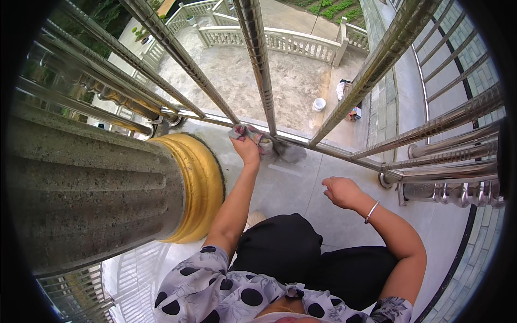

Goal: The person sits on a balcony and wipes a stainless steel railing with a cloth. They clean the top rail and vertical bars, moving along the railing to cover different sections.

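My left hand grips a damp-looking patterned cloth at the bottom rail of a stainless steel railing. The cloth's darker part spreads over the tiled floor beside the rail, near the foot of an upright steel bar. My right hand hangs over the tiles to the right, its fingers partly curled. It holds nothing that I can see and wears a silver bangle on the wrist. My knees, in black trousers, are bent below the hands.
Left of me stands a thick fluted column with a gold-painted base. More steel posts and a tiled wall are at the right. Beyond the railing, lower down, lie a concrete yard, a white bucket and a balustrade.
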`<state>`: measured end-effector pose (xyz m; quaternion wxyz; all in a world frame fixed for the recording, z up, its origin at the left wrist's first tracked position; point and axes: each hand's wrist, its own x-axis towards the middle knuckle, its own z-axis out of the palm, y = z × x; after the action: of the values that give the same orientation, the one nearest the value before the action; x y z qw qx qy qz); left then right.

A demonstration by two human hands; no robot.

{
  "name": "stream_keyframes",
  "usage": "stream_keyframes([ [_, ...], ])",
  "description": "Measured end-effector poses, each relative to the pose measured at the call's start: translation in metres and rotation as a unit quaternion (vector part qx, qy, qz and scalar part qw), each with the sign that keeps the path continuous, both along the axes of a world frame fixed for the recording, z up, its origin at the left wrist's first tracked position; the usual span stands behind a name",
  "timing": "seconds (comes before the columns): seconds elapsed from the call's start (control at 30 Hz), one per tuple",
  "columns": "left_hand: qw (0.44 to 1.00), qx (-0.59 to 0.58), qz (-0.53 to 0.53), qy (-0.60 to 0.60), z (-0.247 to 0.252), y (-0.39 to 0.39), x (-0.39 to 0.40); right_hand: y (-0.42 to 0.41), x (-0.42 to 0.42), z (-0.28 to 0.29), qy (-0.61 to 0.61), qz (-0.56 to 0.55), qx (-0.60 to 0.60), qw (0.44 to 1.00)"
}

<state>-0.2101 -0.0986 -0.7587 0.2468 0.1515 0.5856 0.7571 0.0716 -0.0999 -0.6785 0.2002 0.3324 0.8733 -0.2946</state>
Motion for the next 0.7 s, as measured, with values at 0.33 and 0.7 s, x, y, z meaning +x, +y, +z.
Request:
stream_keyframes([
  [0.33,0.985,-0.102,-0.122,0.069,-0.042,-0.005,0.034,-0.003,-0.020,-0.012,-0.021,0.068,-0.006,0.997],
  [0.7,0.985,-0.073,-0.096,0.126,-0.044,-0.006,0.043,-0.013,-0.007,-0.016,-0.037,0.073,-0.051,0.995],
])
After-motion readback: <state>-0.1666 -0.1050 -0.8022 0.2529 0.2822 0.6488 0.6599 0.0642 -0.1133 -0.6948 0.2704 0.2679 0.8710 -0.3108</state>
